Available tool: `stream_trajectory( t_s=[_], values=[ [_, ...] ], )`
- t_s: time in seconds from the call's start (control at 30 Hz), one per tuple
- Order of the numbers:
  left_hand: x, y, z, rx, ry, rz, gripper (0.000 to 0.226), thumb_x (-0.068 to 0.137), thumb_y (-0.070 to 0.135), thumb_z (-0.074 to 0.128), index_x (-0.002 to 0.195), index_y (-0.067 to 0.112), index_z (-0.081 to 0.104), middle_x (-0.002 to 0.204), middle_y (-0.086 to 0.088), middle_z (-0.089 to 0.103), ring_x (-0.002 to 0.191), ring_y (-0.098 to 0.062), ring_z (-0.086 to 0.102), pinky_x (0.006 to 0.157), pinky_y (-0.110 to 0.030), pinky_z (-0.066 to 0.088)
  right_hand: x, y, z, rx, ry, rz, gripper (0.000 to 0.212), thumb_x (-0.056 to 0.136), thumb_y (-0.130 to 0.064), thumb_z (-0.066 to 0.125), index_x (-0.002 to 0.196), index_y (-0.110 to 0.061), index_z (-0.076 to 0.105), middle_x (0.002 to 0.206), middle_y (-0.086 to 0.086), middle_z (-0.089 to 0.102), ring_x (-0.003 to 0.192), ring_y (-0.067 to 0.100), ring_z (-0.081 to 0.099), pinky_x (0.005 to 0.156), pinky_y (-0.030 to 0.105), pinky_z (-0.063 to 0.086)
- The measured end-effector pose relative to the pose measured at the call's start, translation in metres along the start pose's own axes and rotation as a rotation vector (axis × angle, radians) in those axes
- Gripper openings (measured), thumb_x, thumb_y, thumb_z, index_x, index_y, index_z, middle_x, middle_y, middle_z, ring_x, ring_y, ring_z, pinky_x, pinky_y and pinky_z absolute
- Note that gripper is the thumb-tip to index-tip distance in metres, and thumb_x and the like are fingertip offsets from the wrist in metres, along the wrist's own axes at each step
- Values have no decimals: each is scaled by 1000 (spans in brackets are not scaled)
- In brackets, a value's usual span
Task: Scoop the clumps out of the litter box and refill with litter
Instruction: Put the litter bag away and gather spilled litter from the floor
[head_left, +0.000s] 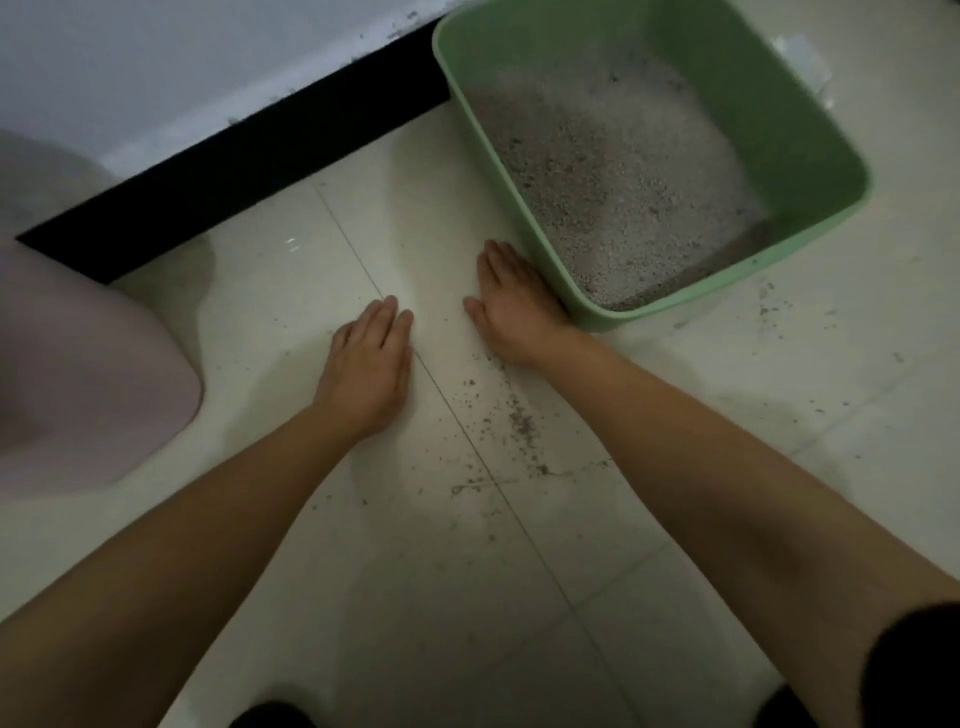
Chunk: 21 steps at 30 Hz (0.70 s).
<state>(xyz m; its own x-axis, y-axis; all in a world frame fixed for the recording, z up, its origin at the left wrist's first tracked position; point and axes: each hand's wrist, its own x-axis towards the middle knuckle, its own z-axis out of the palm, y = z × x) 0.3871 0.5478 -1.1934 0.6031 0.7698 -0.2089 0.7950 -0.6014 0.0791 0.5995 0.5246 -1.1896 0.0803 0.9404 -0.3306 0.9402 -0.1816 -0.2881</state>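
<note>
I see the pale tiled floor (519, 597) filling most of my view, with a white wall (182, 62) and black baseboard (234, 171) at the top left. The green litter box (810, 156) sits at the upper right, grey-white litter (623, 176) spread inside it. A pinkish bin (88, 374) stands at the left edge. My left hand (371, 364) lies flat and open on the floor, holding nothing; my right hand (511, 306), also spread flat and empty, rests against the box's near corner. Spilled litter grains (519, 421) are scattered between my forearms.
</note>
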Motion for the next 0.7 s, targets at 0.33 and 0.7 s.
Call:
stream_trajectory(
  t_s=[0.33, 0.7],
  values=[
    [-15, 13, 26, -162, 54, -64, 62, 102, 46, 10, 154, 14, 19, 162, -7, 9, 150, -19, 1, 121, -43, 1, -144, 10, 63, -26, -23, -272, 72, 103, -52, 16, 155, -2, 19, 164, 14, 11, 152, 26, 6, 124, 39, 6],
    [-20, 27, 31, -169, 70, -105, 69, 99, 54, 6, 155, 16, 12, 163, -8, 2, 150, -19, -5, 121, -43, -4, -168, 113, 35, 75, 395, 11, 64, 104, -50, 27, 154, -10, 30, 162, 13, 22, 151, 25, 14, 122, 47, 15]
  ],
)
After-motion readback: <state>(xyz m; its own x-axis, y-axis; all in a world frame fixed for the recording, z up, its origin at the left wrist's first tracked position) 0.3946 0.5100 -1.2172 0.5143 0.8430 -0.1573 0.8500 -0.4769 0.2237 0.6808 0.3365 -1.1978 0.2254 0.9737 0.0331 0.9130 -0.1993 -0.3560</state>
